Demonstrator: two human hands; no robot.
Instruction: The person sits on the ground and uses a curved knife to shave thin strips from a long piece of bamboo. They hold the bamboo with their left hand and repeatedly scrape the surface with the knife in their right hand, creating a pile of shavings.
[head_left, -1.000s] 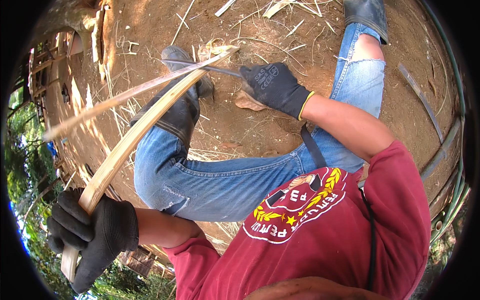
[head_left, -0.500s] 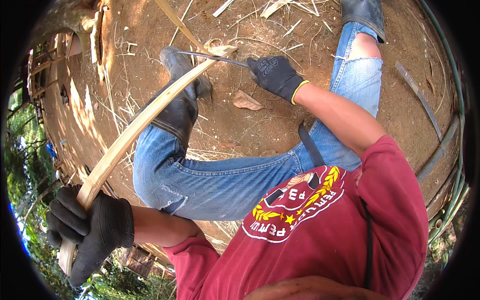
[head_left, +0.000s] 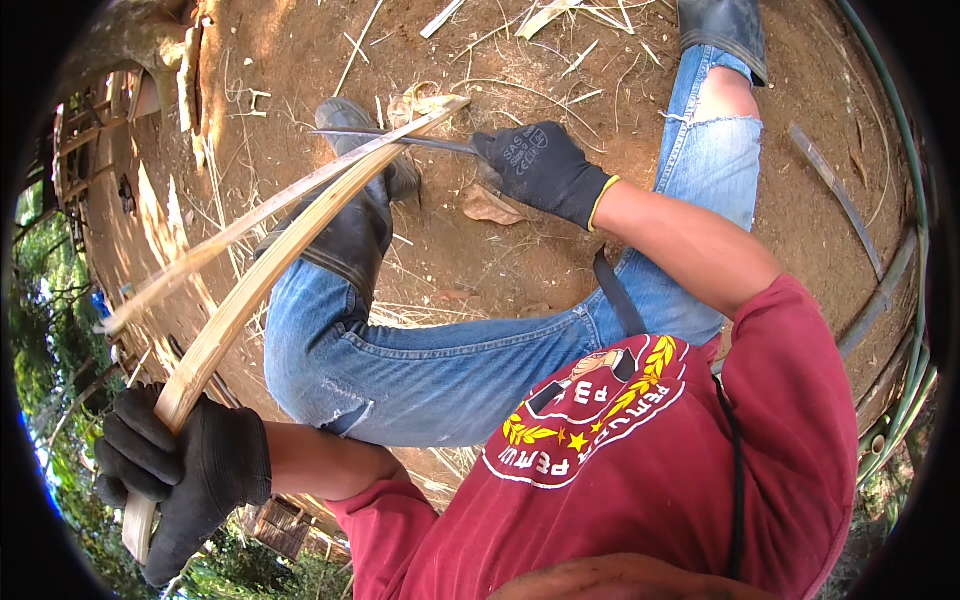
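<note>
My left hand, in a black glove, is wrapped around the lower end of a long pale strip that looks like split bamboo. The strip slants up and right across my bent leg to the boot. A thinner peeled sliver runs beside it, joined near the far end, its free end hanging out to the left. My right hand, also gloved, is closed on a knife, whose handle is hidden in the fingers. The narrow dark blade points left and crosses between strip and sliver near their far end.
Bare brown soil holds scattered shavings, a dry leaf and pale split pieces. A flat grey strip lies on the right, beside long green poles. A dark strap hangs by my thigh.
The sliver, which stood up and away from the strip's far end, has swung down to the left alongside it. My right hand and the knife have shifted slightly left and down.
</note>
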